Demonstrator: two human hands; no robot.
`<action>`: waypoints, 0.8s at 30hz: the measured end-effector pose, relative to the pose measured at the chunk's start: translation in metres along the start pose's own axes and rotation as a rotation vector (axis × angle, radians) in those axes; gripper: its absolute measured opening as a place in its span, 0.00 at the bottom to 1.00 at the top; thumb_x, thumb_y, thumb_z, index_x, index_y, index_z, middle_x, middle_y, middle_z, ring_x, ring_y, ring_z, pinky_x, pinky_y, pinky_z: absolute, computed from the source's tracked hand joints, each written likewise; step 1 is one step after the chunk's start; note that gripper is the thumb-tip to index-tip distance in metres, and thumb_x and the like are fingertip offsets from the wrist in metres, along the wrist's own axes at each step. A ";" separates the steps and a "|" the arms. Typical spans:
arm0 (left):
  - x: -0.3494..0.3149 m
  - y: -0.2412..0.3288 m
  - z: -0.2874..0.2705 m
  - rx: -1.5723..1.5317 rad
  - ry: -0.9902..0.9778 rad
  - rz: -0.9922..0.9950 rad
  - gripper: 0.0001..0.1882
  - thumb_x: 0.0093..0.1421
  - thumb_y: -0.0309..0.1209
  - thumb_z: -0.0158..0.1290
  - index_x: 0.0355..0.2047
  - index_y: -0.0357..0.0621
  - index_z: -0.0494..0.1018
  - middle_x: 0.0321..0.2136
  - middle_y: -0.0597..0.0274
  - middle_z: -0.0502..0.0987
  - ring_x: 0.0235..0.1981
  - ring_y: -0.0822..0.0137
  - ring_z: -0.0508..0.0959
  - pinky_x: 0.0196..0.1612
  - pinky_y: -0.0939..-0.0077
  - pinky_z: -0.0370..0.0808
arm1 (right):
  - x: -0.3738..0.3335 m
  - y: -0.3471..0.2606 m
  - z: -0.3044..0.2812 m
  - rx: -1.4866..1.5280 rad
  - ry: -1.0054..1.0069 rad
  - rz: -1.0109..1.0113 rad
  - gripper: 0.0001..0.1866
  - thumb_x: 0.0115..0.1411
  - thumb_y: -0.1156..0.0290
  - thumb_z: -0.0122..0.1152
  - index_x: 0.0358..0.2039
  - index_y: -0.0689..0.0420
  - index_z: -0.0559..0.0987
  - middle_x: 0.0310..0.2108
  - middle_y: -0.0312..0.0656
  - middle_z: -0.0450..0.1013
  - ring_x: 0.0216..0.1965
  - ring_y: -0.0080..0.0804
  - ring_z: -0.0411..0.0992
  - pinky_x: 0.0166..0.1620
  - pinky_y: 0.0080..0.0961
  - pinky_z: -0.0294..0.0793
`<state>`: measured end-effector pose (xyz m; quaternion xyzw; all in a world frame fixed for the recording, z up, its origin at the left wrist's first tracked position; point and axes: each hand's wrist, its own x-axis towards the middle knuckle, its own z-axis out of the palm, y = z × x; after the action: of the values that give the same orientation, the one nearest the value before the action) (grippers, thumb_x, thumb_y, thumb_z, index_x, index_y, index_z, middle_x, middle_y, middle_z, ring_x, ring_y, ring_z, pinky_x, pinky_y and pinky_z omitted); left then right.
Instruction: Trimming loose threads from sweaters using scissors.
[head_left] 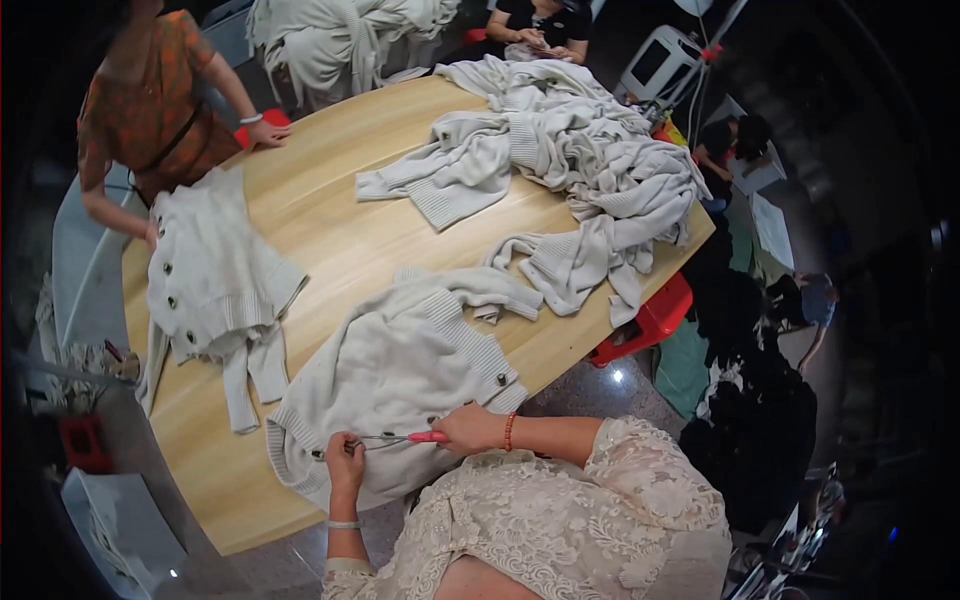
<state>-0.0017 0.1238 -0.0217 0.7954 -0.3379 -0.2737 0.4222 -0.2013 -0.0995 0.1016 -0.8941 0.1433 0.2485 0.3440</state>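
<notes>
A cream knitted cardigan (pixel 385 365) with dark buttons lies spread before me at the near edge of the table. My right hand (pixel 472 430) is closed round the red handle of a thin metal tool (pixel 428 437); its exact kind is not clear. The slim shaft points left across the cardigan's button band. At the tool's far end my left hand (pixel 346 458) is closed in a pinch, close to a button (pixel 318 454). What its fingertips hold is too small to make out.
The wooden table (pixel 310 225) bears a second buttoned cardigan (pixel 215 265), where a co-worker (pixel 165 110) stands. Heaped cream knitwear (pixel 590 150) covers its far right. A red stool (pixel 650 320) stands by the right edge, with dark cloth (pixel 750 420) beyond. More people sit farther back.
</notes>
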 end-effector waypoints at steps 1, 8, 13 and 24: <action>0.004 0.003 -0.001 0.023 0.026 -0.048 0.17 0.45 0.19 0.58 0.37 0.39 0.71 0.29 0.55 0.73 0.31 0.55 0.73 0.37 0.66 0.71 | -0.005 0.002 -0.006 0.009 0.020 0.008 0.12 0.55 0.59 0.56 0.34 0.52 0.74 0.27 0.49 0.75 0.33 0.52 0.75 0.36 0.46 0.72; 0.023 0.091 0.035 0.169 -0.091 0.177 0.24 0.45 0.26 0.63 0.45 0.40 0.69 0.36 0.53 0.72 0.37 0.55 0.73 0.41 0.63 0.70 | -0.046 0.045 -0.013 0.094 0.234 -0.037 0.12 0.57 0.58 0.56 0.33 0.53 0.73 0.24 0.49 0.74 0.30 0.53 0.74 0.34 0.47 0.70; 0.031 0.071 0.056 0.229 -0.017 0.137 0.16 0.46 0.24 0.61 0.36 0.41 0.70 0.32 0.51 0.70 0.35 0.51 0.72 0.39 0.60 0.70 | -0.076 0.051 -0.012 0.055 0.109 0.112 0.13 0.56 0.57 0.57 0.32 0.54 0.76 0.27 0.48 0.75 0.34 0.50 0.75 0.37 0.45 0.72; 0.022 0.079 0.047 0.365 -0.035 0.290 0.11 0.48 0.26 0.60 0.33 0.42 0.73 0.28 0.57 0.75 0.32 0.55 0.72 0.39 0.62 0.68 | -0.094 0.055 0.007 0.165 0.243 0.122 0.11 0.49 0.64 0.58 0.34 0.52 0.75 0.28 0.49 0.74 0.35 0.50 0.74 0.38 0.44 0.72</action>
<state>-0.0462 0.0511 0.0197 0.7969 -0.4997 -0.1582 0.3003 -0.3054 -0.1266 0.1181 -0.8759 0.2580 0.1462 0.3806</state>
